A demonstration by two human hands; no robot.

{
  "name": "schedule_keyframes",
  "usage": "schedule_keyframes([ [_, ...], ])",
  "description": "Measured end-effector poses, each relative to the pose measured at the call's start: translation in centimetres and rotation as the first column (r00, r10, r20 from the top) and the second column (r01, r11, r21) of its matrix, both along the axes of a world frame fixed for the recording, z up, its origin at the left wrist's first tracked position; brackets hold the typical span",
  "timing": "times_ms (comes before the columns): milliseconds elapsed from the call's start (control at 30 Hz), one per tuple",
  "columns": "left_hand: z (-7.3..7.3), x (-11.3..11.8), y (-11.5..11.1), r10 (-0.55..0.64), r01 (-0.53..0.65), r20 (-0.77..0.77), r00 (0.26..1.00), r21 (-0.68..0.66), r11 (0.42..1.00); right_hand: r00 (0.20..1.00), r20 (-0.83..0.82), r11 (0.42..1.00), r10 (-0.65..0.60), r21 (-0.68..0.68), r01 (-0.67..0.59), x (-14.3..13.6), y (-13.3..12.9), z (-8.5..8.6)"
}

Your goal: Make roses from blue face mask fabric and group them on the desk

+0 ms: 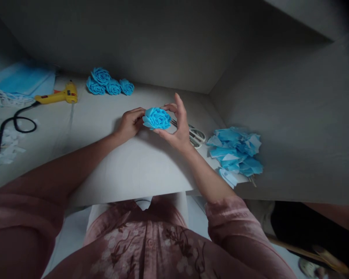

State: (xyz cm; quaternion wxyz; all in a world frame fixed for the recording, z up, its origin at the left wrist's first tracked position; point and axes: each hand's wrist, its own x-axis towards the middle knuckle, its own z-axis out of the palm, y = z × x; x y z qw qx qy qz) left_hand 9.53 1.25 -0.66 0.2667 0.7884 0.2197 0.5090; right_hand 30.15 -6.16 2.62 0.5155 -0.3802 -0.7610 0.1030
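Note:
A blue ruffled artificial flower (157,118) is held up over the middle of the table, its layered petals facing me. My left hand (130,123) is closed at the flower's left edge; its fingertips are partly hidden behind the petals. With thumb below and fingers above, my right hand (178,126) grips the flower's right side, one finger pointing up. Behind my right hand lie scissors (197,136) with pale handles, their blades partly covered.
Several finished blue flowers (106,83) sit against the back wall. At left are a yellow glue gun (58,96) with a black cord, stacked blue face masks (21,79) and white scraps (10,145). Crumpled blue pieces (235,149) lie by the right wall.

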Motion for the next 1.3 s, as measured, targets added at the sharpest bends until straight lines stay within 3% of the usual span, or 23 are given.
schedule_keyframes([
  [167,0.3,-0.4,0.4,0.041,-0.041,-0.024,0.999,0.004,0.999,0.998,0.05,0.991,0.028,0.131,-0.035,0.4,0.0,0.2],
  [433,0.3,-1.4,1.6,0.091,-0.093,-0.074,0.993,-0.027,0.995,0.987,0.037,0.985,-0.155,0.084,0.152,1.8,-0.2,1.5],
  [733,-0.4,-1.5,2.1,0.129,-0.125,-0.139,0.982,0.038,0.991,0.961,0.213,0.982,-0.174,0.106,0.154,2.0,0.1,1.3],
  [1033,-0.6,-1.2,1.9,0.122,-0.113,-0.151,0.981,0.063,0.992,0.959,0.237,0.984,-0.154,0.122,0.127,2.2,0.3,0.8],
  [1133,-0.5,-1.2,1.8,0.115,-0.107,-0.147,0.983,0.06,0.992,0.969,0.205,0.988,-0.135,0.102,0.116,1.9,-0.1,1.0],
  [1300,0.1,-1.2,1.4,0.094,-0.092,-0.095,0.991,0.017,0.996,1.0,0.001,0.991,-0.003,0.131,0.002,1.7,0.1,1.6],
])
